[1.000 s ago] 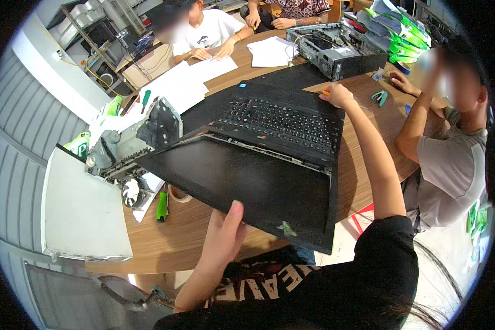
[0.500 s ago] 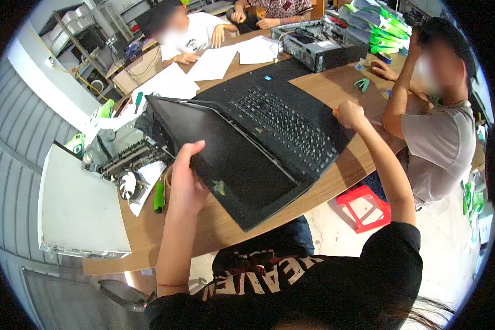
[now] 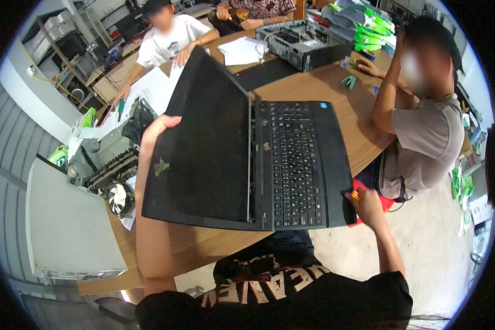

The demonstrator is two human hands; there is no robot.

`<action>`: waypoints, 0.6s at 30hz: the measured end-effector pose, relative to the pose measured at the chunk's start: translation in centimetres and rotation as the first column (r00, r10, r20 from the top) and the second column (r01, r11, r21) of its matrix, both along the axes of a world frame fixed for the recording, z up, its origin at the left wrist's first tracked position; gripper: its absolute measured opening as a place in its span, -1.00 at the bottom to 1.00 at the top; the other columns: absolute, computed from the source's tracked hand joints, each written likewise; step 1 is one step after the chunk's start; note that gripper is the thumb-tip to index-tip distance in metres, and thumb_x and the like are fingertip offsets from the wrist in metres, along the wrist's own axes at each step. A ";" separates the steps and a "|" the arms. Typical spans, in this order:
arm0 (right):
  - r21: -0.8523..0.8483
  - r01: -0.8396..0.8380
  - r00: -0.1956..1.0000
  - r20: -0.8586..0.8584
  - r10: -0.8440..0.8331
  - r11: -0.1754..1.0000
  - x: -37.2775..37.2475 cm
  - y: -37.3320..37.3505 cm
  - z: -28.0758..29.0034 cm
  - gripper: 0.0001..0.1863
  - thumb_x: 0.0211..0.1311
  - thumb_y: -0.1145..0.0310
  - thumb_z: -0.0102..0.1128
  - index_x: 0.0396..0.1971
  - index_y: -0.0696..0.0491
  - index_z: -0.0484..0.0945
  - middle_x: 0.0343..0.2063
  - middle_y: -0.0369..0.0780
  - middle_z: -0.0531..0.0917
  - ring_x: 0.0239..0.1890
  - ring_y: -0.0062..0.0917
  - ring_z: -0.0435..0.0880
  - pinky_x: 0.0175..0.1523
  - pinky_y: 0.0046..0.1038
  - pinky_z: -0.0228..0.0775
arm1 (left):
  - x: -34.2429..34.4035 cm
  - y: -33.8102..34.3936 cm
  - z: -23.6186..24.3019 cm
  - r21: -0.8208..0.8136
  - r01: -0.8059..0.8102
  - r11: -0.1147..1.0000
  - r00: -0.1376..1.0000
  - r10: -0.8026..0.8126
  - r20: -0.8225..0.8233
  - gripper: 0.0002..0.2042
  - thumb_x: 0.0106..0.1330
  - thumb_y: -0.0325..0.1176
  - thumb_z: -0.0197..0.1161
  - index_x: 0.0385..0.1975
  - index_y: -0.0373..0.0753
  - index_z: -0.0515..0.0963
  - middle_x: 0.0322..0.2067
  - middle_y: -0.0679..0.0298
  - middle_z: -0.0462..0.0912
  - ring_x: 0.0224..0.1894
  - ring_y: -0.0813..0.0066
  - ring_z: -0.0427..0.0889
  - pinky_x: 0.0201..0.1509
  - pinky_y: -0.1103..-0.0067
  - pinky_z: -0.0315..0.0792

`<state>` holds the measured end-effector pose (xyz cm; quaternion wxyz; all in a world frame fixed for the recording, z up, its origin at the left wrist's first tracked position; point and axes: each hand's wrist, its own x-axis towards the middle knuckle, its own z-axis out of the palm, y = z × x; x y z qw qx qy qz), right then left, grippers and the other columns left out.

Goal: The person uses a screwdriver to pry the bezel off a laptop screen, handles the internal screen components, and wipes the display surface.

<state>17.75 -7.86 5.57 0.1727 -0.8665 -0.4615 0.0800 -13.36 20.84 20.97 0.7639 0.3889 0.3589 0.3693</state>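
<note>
An opened black laptop (image 3: 299, 165) is held up over the table's near edge, its hinge running away from me. Its dark screen (image 3: 203, 148) lies to the left and its keyboard half to the right. My left hand (image 3: 158, 132) is closed on the outer edge of the screen half, thumb on the front and fingers hidden behind. At the near right corner of the keyboard half, my right hand (image 3: 368, 209) grips the edge. A small orange-yellow item (image 3: 355, 195) also shows in that hand; its kind is mostly hidden.
Left stand a white computer case panel (image 3: 71, 214), opened metal chassis (image 3: 104, 159) and a fan (image 3: 120, 199). Papers (image 3: 148, 88) and an opened desktop computer (image 3: 308, 47) lie farther back. Green pliers-like tool (image 3: 348, 82) lies near a seated person (image 3: 423, 132); other people sit across.
The laptop has turned, its keyboard half swinging toward me and its screen half away and left. My right hand has come down from beyond the laptop to its near right corner.
</note>
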 end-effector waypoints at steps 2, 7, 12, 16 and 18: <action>0.126 0.093 0.989 -0.130 -0.077 0.988 -2.4 -3.0 -1.1 -0.59 0.15 0.12 0.18 -0.59 0.22 0.47 -0.71 0.01 0.50 -0.61 -0.17 0.53 -0.52 -0.30 0.26 | 0.9 1.3 -0.2 -0.032 0.067 0.997 0.996 -0.069 -0.055 -0.78 0.10 -0.30 0.15 -0.37 -0.33 0.52 -0.47 0.22 0.61 -0.52 0.47 0.56 -0.40 0.62 0.45; -0.028 0.327 0.788 -0.544 -0.289 0.945 -6.4 -7.9 -0.7 -0.62 0.14 0.16 0.22 -0.61 0.19 0.44 -0.80 -0.31 0.37 -0.70 -0.65 0.30 -0.56 -0.53 0.09 | 4.5 3.8 -0.2 -0.052 0.210 0.976 0.962 -0.216 -0.170 -0.77 0.02 -0.28 0.10 -0.45 -0.32 0.50 -0.56 0.15 0.58 -0.62 0.42 0.53 -0.50 0.59 0.44; -0.081 0.371 0.476 -0.838 -0.265 0.925 -5.7 -9.8 -3.9 -0.62 0.08 0.09 0.30 -0.55 0.13 0.47 -0.71 -0.48 0.36 -0.65 -0.77 0.24 -0.57 -0.62 0.04 | 6.4 7.8 -0.8 -0.162 0.440 0.883 0.870 -0.464 -0.168 -0.69 -0.01 -0.27 0.05 -0.36 -0.38 0.53 -0.55 0.06 0.61 -0.62 0.33 0.56 -0.51 0.53 0.47; 0.086 0.354 0.083 -0.995 0.060 0.931 -4.8 -8.1 -6.6 -0.34 0.06 0.08 0.32 0.01 0.25 0.32 -0.22 -0.24 0.56 -0.22 -0.58 0.53 -0.12 -0.51 0.42 | 4.6 7.3 -0.8 0.062 0.302 0.951 0.953 -0.298 -0.063 -0.64 0.23 -0.04 0.12 -0.39 -0.28 0.55 -0.55 0.29 0.60 -0.61 0.55 0.52 -0.51 0.67 0.40; 0.094 0.425 0.110 -0.993 0.052 0.900 -4.4 -10.4 -8.4 -0.26 0.06 0.09 0.31 0.11 0.24 0.22 -0.04 -0.17 0.49 -0.01 -0.50 0.47 0.09 -0.41 0.34 | 3.8 5.7 -2.7 0.039 0.358 0.933 0.925 -0.360 0.119 -0.45 0.29 0.12 -0.02 -0.11 -0.34 0.48 -0.23 0.19 0.60 -0.26 0.47 0.57 -0.16 0.66 0.42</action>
